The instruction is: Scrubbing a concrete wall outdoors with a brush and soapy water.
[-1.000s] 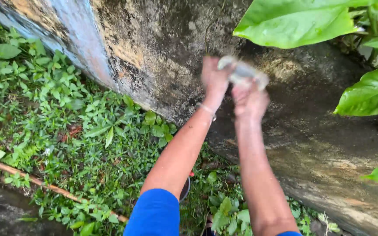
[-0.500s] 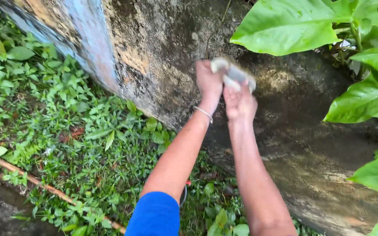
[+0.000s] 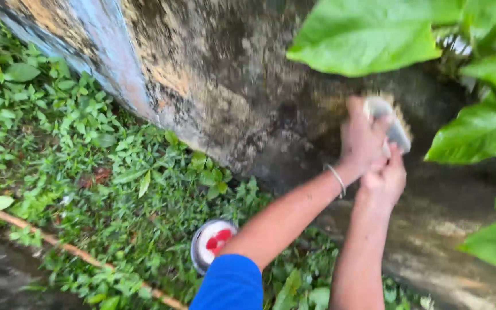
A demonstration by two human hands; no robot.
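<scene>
Both the left hand (image 3: 361, 140) and the right hand (image 3: 384, 181) grip the scrub brush (image 3: 394, 127), its long axis running 11-to-5 o'clock against the stained concrete wall (image 3: 231, 74).

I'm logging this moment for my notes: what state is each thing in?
Left hand: closed on the scrub brush.
Right hand: gripping below the left, on the brush.
Scrub brush: bristles pressed to the wall.
Wall: stained dark, paint peeling.
Round container: on the weeds, open, red inside.
Thin stick: lying on the ground.
</scene>
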